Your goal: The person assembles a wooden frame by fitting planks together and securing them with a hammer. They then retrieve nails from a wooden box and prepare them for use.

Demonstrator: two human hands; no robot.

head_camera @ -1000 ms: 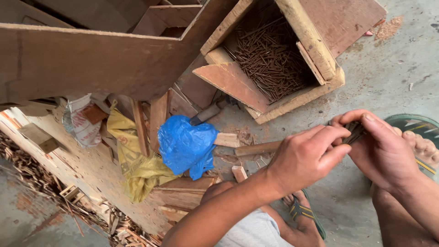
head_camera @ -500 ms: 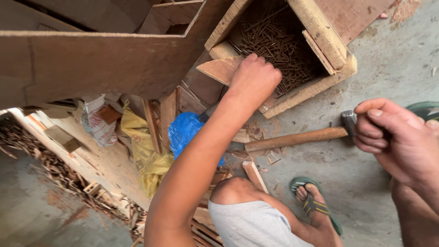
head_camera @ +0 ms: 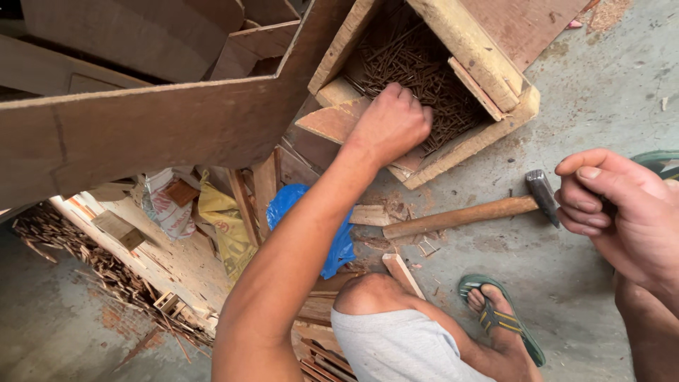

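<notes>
Many rusty nails (head_camera: 431, 71) were heaped in the wooden box (head_camera: 495, 78) on the floor; the left hand (head_camera: 392, 124) was curled closed among them. The right hand (head_camera: 622, 205) was half-curled, empty, just beside the hammer (head_camera: 467, 212).

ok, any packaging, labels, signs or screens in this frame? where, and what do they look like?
White woven sack with red print: lower left, under the big wooden board, crumpled.
Yellow plastic bag with red print: right of the white sack, slumped, creased.
Blue plastic bag: centre, behind the left forearm, plain, no print visible.
Signs or screens: none.
</notes>
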